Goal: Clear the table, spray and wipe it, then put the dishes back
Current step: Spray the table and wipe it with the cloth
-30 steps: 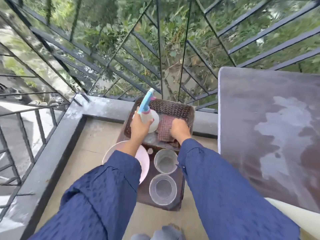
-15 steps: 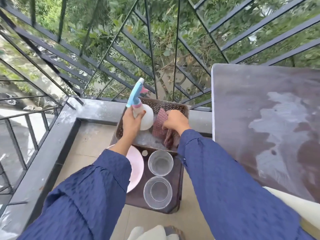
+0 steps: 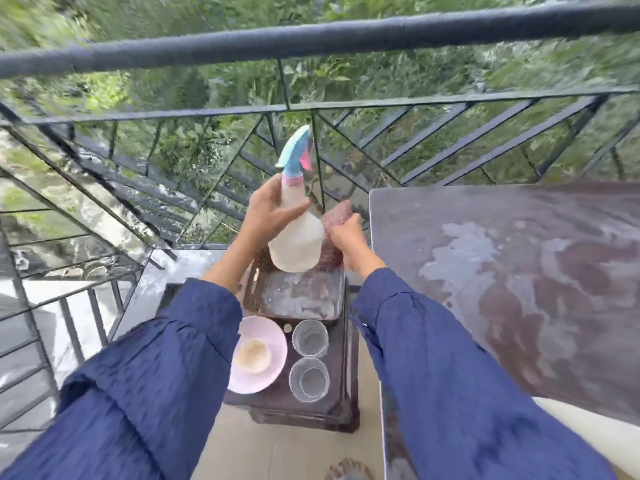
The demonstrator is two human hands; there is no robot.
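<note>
Balcony: hands (image 3: 272, 216) (image 3: 346, 237) grip bottle (image 3: 298, 245), cloth (image 3: 338, 216).

Outdoor balcony in diffuse daylight, no hard shadows: dark metal railing with round top bar (image 3: 311, 39) and diagonal infill, dense green foliage (image 3: 207, 88) behind it. Smooth beige floor (image 3: 277, 452), speckled grey stone kerb (image 3: 180, 268) at the railing foot. Furniture: dark brown-grey flat-topped table (image 3: 519, 209) at right, low dark wooden stand (image 3: 304, 414) just beside its left edge.

Long navy-blue sleeves on both arms: left sleeve (image 3: 156, 375), right sleeve (image 3: 450, 358) — loose, finely crinkled fabric, puffed above gathered cuffs. Below the cuffs, left hand (image 3: 266, 214) and right hand (image 3: 346, 234) bare. Bottom edge — footwear (image 3: 348, 471), blurred.
</note>
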